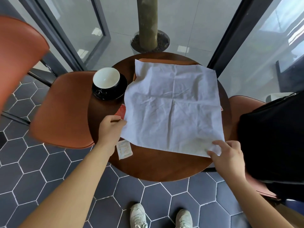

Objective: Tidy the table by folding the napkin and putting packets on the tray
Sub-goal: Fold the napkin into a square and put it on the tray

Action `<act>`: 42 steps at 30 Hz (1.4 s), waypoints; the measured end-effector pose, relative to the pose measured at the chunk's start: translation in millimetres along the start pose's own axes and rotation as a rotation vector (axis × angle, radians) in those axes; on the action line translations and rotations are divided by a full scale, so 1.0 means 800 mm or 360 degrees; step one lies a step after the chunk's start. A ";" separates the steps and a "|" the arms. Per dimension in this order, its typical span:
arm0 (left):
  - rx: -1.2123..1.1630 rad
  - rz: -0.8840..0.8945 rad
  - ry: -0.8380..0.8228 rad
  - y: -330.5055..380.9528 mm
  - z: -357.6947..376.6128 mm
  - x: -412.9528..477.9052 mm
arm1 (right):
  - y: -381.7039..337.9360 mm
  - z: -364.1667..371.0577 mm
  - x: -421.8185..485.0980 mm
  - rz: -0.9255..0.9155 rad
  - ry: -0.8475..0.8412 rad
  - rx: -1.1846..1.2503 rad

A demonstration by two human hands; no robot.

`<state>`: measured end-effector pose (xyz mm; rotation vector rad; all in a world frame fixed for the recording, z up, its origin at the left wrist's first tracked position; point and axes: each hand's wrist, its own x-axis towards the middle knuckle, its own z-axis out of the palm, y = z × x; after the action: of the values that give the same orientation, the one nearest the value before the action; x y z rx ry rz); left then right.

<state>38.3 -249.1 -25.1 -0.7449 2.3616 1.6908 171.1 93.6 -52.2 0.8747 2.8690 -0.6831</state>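
A large white napkin (172, 106) lies spread flat over the round dark wooden table (156, 168) and covers most of a brown tray (166, 60) at the far side. My left hand (110, 129) pinches the napkin's near left corner. My right hand (227, 155) grips its near right corner. A white packet (124, 149) lies on the table just under my left wrist. A red packet (121, 111) peeks out from under the napkin's left edge. Another reddish bit (221, 108) shows at the right edge.
A white cup on a black saucer (108, 85) stands at the table's far left. Orange chairs (64, 109) flank the table; the right one holds a black bag (273, 142). A potted trunk (148, 40) stands behind, by glass walls. My shoes are below.
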 end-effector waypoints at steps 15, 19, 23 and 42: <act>0.0143 0.0255 0.0038 -0.046 -0.026 -0.030 | 0.030 -0.056 0.001 0.0028 0.0234 0.0494; -0.0067 0.0188 -0.0047 -0.055 -0.024 -0.044 | 0.048 -0.066 0.000 0.0192 0.0157 0.0850; -0.0198 0.0148 -0.0212 -0.058 -0.033 -0.054 | 0.048 -0.073 -0.008 -0.0004 -0.0026 0.0913; 0.0127 0.0920 -0.0246 -0.024 -0.054 -0.069 | 0.052 -0.113 0.007 -0.0314 0.0229 0.0585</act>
<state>102.4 -276.6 -4.5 0.1043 2.6686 1.7381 195.0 166.7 11.7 0.7024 3.0379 -1.2476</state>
